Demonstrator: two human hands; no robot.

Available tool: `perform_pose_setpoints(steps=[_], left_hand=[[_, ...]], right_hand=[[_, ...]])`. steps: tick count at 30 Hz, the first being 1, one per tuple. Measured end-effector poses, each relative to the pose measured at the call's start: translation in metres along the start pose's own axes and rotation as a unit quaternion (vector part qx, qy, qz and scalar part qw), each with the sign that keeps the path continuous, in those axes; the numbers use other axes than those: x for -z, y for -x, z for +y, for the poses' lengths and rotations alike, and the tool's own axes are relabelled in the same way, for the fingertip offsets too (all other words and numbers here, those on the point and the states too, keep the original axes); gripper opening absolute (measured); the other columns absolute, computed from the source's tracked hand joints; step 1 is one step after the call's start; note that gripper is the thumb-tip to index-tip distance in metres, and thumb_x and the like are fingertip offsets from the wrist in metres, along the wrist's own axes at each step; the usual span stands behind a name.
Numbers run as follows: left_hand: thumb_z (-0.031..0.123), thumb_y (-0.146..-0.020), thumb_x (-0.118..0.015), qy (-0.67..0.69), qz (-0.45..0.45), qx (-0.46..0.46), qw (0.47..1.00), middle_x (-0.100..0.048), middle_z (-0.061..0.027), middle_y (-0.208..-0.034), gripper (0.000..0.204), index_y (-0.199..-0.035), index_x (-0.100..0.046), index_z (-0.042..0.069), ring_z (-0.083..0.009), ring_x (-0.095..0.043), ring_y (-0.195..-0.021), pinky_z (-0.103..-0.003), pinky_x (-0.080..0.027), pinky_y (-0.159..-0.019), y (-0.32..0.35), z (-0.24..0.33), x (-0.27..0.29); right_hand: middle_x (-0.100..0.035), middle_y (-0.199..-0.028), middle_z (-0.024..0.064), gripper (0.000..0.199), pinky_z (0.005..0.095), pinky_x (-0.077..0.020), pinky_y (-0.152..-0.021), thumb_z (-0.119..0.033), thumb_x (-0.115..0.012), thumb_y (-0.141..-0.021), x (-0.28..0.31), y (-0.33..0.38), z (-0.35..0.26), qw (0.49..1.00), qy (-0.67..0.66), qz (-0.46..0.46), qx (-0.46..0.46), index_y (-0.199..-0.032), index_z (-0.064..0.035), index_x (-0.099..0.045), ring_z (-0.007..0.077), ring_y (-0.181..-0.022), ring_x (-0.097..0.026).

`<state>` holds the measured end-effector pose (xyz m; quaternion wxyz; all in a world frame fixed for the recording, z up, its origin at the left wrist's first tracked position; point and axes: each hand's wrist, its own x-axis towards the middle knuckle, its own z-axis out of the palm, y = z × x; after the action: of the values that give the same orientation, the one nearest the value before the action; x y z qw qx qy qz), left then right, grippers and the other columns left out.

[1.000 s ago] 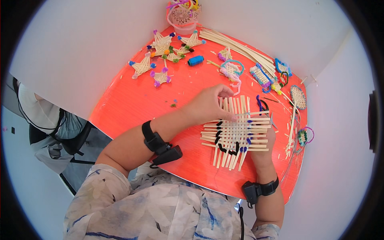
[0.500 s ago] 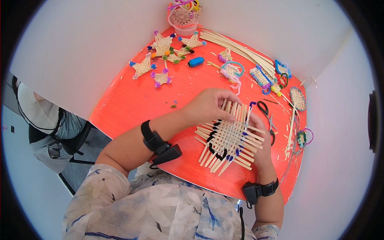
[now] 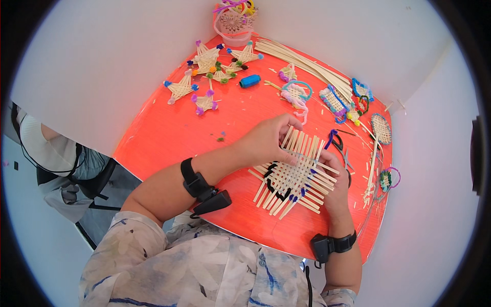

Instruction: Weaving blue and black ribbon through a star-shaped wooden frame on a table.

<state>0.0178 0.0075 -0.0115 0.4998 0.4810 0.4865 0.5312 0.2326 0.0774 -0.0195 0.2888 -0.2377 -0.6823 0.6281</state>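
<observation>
In the head view, the woven mat [image 3: 298,176] of pale flat strips is near the middle of the red table [image 3: 189,135], just in front of the person, and appears somewhat turned. The left hand [image 3: 269,139] grips its far left part, with the thumb on top and the other fingers curled at the far side. The right hand [image 3: 335,192] is bent around the right edge; its fingers are partly hidden by the strips, so I cannot tell whether it pinches or only supports. A dark blue fuzzy strand [image 3: 331,139] stands up at the far right corner, and a black fuzzy strand [image 3: 280,194] runs along the near left side.

In my judgement, the loose strip ends could slide out if the left thumb presses unevenly. The blue strand could catch on the scissors [image 3: 347,159], lying close beyond the right hand.
</observation>
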Motion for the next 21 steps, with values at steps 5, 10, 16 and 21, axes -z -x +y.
perform_pose_setpoints(steps=[5,10,16,21], left_hand=[[-0.007,-0.07,-0.078,-0.034,0.001,0.038,0.999,-0.069,-0.0106,-0.097,0.058,-0.118,-0.045,0.001,-0.016,-0.068,-0.09,-0.029,-0.055,-0.076,-0.003,-0.008,0.007],[-0.006,-0.07,-0.078,0.0,0.016,0.082,0.997,-0.07,-0.0108,-0.096,0.05,-0.112,-0.052,0.0,-0.0152,-0.068,-0.087,-0.029,-0.055,-0.076,-0.001,-0.003,0.009],[-0.001,-0.071,-0.079,0.054,-0.047,0.145,0.987,-0.072,-0.0093,-0.092,0.031,-0.1,-0.068,-0.002,-0.0129,-0.068,-0.081,-0.027,-0.055,-0.074,0.005,0.004,0.0],[0.002,-0.073,-0.079,-0.074,-0.061,0.143,0.985,-0.072,-0.0075,-0.086,0.022,-0.093,-0.071,-0.002,-0.0105,-0.067,-0.077,-0.025,-0.054,-0.071,0.009,0.0,-0.002]], right_hand=[[-0.065,-0.105,0.0046,0.033,0.0257,-0.0489,-0.083,-0.006,-0.062,-0.088,-0.001,0.0,-0.009,1.0,0.008,-0.013,0.004,-0.121,-0.0009,-0.057,0.011,-0.095,-0.061],[-0.066,-0.102,0.0039,0.029,0.0256,-0.0495,-0.081,-0.007,-0.061,-0.09,0.003,-0.001,-0.005,0.999,-0.038,-0.011,-0.032,-0.118,-0.0007,-0.058,0.0102,-0.092,-0.061],[-0.065,-0.088,0.0015,0.011,0.0221,-0.0486,-0.072,-0.005,-0.06,-0.092,0.019,0.001,0.005,0.996,-0.038,-0.049,-0.061,-0.103,-0.0017,-0.06,0.0069,-0.079,-0.061],[-0.064,-0.085,0.0004,0.009,0.0221,-0.0499,-0.069,-0.001,-0.061,-0.091,0.014,-0.002,-0.005,0.991,-0.094,-0.062,-0.068,-0.1,-0.0003,-0.061,0.0069,-0.077,-0.061]])
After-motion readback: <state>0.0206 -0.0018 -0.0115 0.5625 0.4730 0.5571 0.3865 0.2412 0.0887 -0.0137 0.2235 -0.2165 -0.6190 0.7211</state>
